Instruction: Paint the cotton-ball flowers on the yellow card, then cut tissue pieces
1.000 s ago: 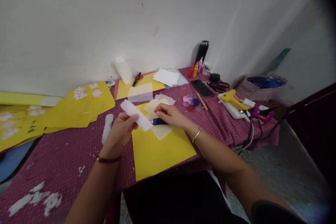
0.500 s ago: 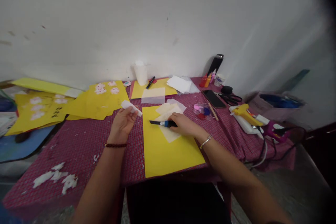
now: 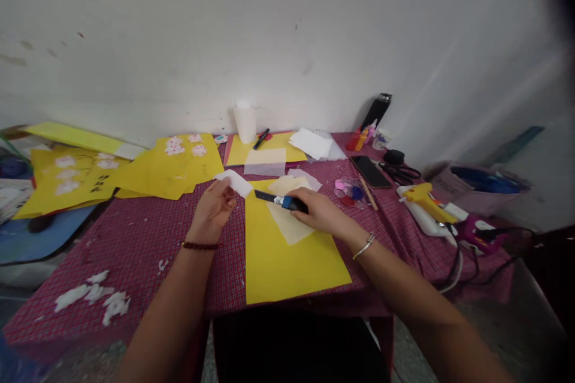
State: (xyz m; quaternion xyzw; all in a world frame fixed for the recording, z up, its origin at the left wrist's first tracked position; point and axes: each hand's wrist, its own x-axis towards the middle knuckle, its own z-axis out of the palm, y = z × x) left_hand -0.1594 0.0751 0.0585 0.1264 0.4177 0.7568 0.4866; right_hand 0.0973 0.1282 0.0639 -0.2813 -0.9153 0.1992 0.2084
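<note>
My left hand [image 3: 214,208] pinches a small piece of white paper [image 3: 238,182] by its left part, over the upper left corner of a yellow sheet [image 3: 287,269]. In my right hand [image 3: 317,209] is a utility knife [image 3: 287,202], blue and black, with its dark blade out and pointing left. The blade tip is close to the free end of the white paper; whether they touch I cannot tell. Under the knife, cream paper pieces [image 3: 290,228] lie on the yellow sheet, partly hidden by my right hand.
Yellow sheets with pink blossoms [image 3: 184,173] lie to the left, white scraps [image 3: 92,298] nearer me. Behind stand a white paper roll [image 3: 245,122] and a black bottle [image 3: 376,109]. On the right are a phone [image 3: 371,172], scissors [image 3: 399,172] and a yellow glue gun [image 3: 426,200] with cords.
My right hand has lifted the utility knife off the cream paper and raised its blade toward the white paper. The white paper is turned flatter, showing more of its face.
</note>
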